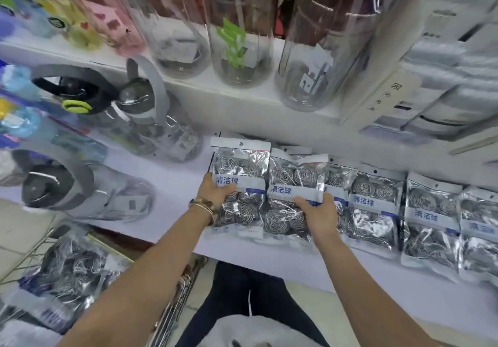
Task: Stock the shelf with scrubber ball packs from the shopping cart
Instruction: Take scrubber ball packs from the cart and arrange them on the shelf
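Scrubber ball packs [374, 206] are lying in a row on the shelf [172, 190]. At the shelf's middle, one pack [239, 163] is being gripped by the left hand [215, 190], another pack [293, 176] by the right hand [318, 212], fingers curled round each. More packs [67, 265] are waiting in the shopping cart [175, 301] below the shelf; stocking is being judged partway done.

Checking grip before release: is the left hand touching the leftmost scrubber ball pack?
Touching. The head view shows the left hand gripping the leftmost scrubber ball pack at its left edge, fingers curled over its label.
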{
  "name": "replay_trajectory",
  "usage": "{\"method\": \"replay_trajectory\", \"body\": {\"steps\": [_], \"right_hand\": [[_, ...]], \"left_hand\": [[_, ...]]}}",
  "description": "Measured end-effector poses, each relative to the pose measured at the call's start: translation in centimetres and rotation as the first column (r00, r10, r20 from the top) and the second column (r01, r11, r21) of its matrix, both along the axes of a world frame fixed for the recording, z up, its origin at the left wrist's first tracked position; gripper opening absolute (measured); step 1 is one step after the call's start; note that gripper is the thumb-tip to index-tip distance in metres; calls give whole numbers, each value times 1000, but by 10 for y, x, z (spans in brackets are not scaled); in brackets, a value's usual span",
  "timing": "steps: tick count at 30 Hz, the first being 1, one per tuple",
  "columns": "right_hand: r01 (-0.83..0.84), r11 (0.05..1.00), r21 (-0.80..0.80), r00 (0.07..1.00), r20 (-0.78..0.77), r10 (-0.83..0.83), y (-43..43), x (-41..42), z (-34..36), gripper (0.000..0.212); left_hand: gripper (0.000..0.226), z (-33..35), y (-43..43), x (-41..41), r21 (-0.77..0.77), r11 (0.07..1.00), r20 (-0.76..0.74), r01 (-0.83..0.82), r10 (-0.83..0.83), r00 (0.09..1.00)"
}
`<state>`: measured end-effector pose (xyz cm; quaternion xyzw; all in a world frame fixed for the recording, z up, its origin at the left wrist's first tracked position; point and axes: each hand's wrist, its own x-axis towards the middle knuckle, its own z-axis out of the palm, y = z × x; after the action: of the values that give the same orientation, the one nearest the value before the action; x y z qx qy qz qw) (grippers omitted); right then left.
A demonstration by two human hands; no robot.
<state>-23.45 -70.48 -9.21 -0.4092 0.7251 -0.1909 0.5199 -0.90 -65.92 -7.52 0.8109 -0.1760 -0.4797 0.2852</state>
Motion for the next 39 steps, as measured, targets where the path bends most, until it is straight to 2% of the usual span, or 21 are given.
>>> {"method": "replay_trajectory", "body": {"steps": [5,9,15,18,20,21,22,23,25,26,28,32,39], "right_hand": [[81,996,23,997,-4,-81,-16,10,-15,34],[69,997,17,998,10,-69,-25,15,-20,35],[68,997,-30,996,-59,-70,-37,30,-28,45],[8,999,-45,990,-139,-15,-35,33,-26,62],[-90,990,-108,970,-235,63,-32,31,-28,82],[-211,967,-141,928,-339,153,-30,31,-26,87],[-379,913,-150,841,-468,272,-28,31,-26,88],[-552,825,-123,714,-581,391,-26,33,-25,88],[-766,643,-2,482,-664,572,-26,38,-26,86],[-809,586,48,415,-660,626,-26,41,-28,83],[-834,538,120,350,-639,685,-30,44,-34,79],[-842,501,200,293,-611,736,-34,39,-37,80],[-849,452,275,212,-606,767,-34,42,-38,90]], "left_hand": [[73,-28,-31,21,8,998,28,58,-58,998],[73,-43,-45,33,30,992,51,121,-123,991],[67,-56,-49,34,78,970,215,230,-241,946],[82,-58,-44,34,48,968,324,246,-248,913],[91,-54,-39,33,41,934,460,354,-332,823],[94,-52,-37,32,81,894,521,441,-415,746],[95,-51,-35,29,150,826,559,544,-524,642],[94,-50,-33,25,232,731,572,642,-636,518],[89,-52,-30,17,361,539,538,761,-787,302],[85,-54,-30,14,396,478,521,784,-820,237],[77,-58,-31,10,421,439,499,794,-843,202],[72,-62,-35,3,473,427,473,771,-861,186],[67,-70,-35,-3,497,459,480,736,-852,207]]}}
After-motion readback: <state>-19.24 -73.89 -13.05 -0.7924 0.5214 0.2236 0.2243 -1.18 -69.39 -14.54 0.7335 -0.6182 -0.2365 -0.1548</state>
